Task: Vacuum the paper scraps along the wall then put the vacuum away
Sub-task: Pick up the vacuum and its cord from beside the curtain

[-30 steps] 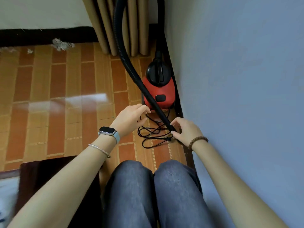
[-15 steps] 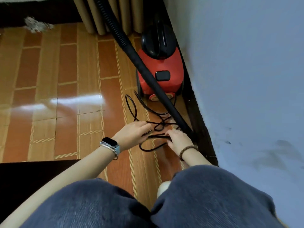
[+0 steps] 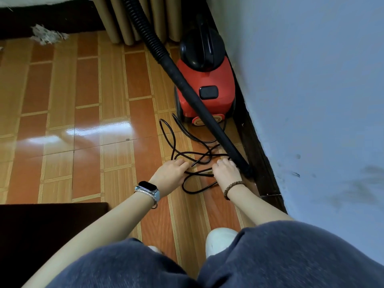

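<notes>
Floor (image 3: pixel 62 121): we see it bare along the right wall; judged, vacuuming is not finished.
Vacuum (image 3: pixel 205 88): parked upper centre, against the right-hand skirting.
Hose (image 3: pixel 182 80): slants across the vacuum, nozzle resting lower right.
Cord (image 3: pixel 182 150): loose tangle mid-frame; coiling still ahead, we judge.
Paper scraps (image 3: pixel 46 35): one clump upper left, unvacuumed.
Left hand (image 3: pixel 170 175): fingers curled on the cord.
Right hand (image 3: pixel 225 173): pinching a cord strand.

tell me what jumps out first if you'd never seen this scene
The red vacuum parked against the blue wall, its black hose slanting across it. In front, both hands work a tangled black cord on the floor. Far left, paper scraps lie by the dark baseboard.
</notes>
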Motion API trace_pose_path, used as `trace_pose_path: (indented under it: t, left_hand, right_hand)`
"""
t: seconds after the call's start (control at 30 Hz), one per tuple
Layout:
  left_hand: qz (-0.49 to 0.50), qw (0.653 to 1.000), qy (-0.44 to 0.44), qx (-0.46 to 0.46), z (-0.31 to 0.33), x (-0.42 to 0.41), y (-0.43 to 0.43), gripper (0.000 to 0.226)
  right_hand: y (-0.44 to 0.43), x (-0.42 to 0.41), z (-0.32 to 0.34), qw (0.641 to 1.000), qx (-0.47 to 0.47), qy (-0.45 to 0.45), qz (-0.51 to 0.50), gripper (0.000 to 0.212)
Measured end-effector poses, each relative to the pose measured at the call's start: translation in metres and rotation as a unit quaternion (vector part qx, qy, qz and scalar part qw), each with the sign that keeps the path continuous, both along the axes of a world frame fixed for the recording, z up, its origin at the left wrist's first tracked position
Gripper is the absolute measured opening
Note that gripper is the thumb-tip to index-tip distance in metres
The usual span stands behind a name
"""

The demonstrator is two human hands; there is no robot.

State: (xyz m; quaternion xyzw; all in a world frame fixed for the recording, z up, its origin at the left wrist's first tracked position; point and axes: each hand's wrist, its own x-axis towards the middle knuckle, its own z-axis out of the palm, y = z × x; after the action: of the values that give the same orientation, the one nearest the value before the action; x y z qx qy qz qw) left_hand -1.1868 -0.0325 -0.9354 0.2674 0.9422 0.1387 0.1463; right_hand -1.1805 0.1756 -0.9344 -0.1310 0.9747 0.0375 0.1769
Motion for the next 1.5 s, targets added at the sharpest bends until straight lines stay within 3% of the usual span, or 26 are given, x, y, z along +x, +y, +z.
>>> trace_pose_path:
  t: [0.07,0.17,0.27,0.4,0.53,0.67,0.77,0.83,0.93,1.0,1.1,1.3,1.5]
  left_hand:
    - [0.002,1.000,0.011,-0.023,-0.004,0.000,-0.002,0.037]
    - [-0.007,0.998,0.036,-0.055,-0.007,0.004,-0.007,0.040]
    - [0.018,0.995,0.083,-0.055,-0.010,0.004,-0.017,0.042]
    - [0.023,0.991,0.122,0.038,0.001,-0.006,-0.029,0.013]
    - [0.054,0.987,0.133,0.067,0.027,-0.012,-0.033,0.046]
    - [0.122,0.979,0.150,0.071,0.041,-0.020,-0.038,0.025]
    - [0.192,0.966,0.115,0.131,0.051,-0.027,-0.043,0.020]
    - [0.230,0.954,0.082,0.174,0.059,-0.031,-0.046,0.021]
    - [0.269,0.931,0.028,0.245,0.076,-0.034,-0.051,0.021]
    - [0.300,0.903,-0.006,0.307,0.088,-0.035,-0.051,0.022]
    - [0.355,0.858,-0.034,0.369,0.104,-0.036,-0.048,0.026]
    - [0.397,0.804,-0.022,0.441,0.125,-0.039,-0.045,0.030]
    - [0.490,0.741,0.010,0.460,0.142,-0.065,-0.052,0.037]
  right_hand:
    - [-0.004,0.001,0.005,1.000,-0.002,-0.002,0.009,0.035]
    - [-0.010,0.000,0.008,0.998,-0.033,0.047,-0.006,0.017]
    - [-0.019,0.004,0.016,0.990,-0.131,0.035,-0.042,0.020]
    - [-0.026,0.001,0.021,0.974,-0.211,0.064,-0.056,0.015]
    - [-0.028,-0.001,0.034,0.938,-0.334,0.037,-0.085,0.022]
    - [-0.032,0.003,0.050,0.918,-0.397,0.004,-0.023,0.035]
    - [-0.034,-0.003,0.051,0.913,-0.405,0.039,-0.003,0.024]
    - [-0.035,-0.010,0.055,0.885,-0.454,0.070,-0.072,0.015]
    - [-0.035,-0.026,0.067,0.807,-0.537,0.067,-0.237,0.011]
    - [-0.035,-0.036,0.073,0.784,-0.552,0.068,-0.275,0.011]
    - [-0.036,-0.047,0.079,0.791,-0.545,0.073,-0.268,0.013]
    - [-0.048,-0.073,0.104,0.791,-0.551,0.154,-0.218,0.017]
    - [-0.063,-0.121,0.131,0.836,-0.491,0.169,-0.176,0.035]
